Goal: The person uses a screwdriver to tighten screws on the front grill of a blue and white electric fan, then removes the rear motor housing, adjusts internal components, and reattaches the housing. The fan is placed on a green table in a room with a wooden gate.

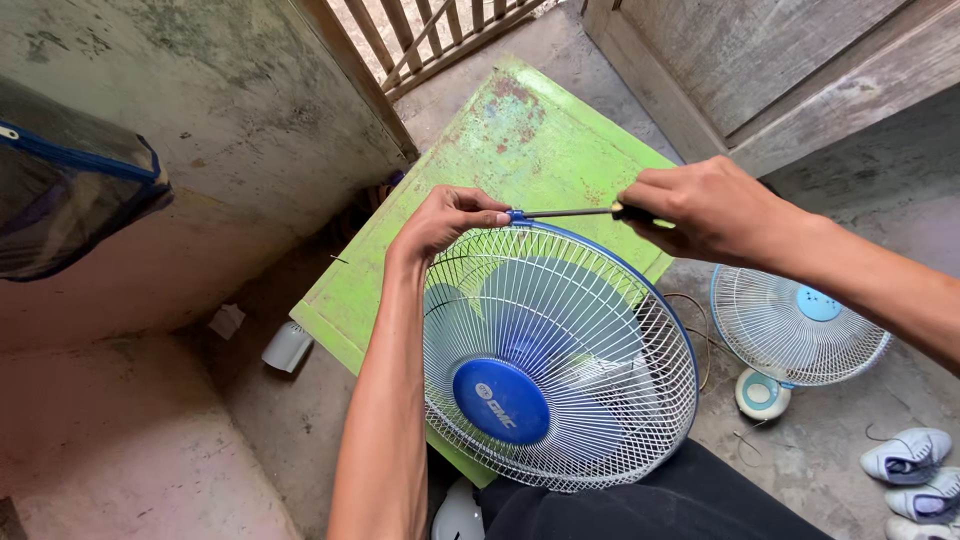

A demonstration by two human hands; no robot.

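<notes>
Two hands meet at the top rim of the fan [555,370], which stands tilted on the person's lap against a green table [520,140]. Its screwdriver [570,212] lies level, long axis left to right, tip at the blue rim clip. Right hand [705,205] is closed round the handle; left hand [445,218] pinches the rim at the tip, nearer the clip. Second fan [795,325] sits on the floor, well apart
</notes>
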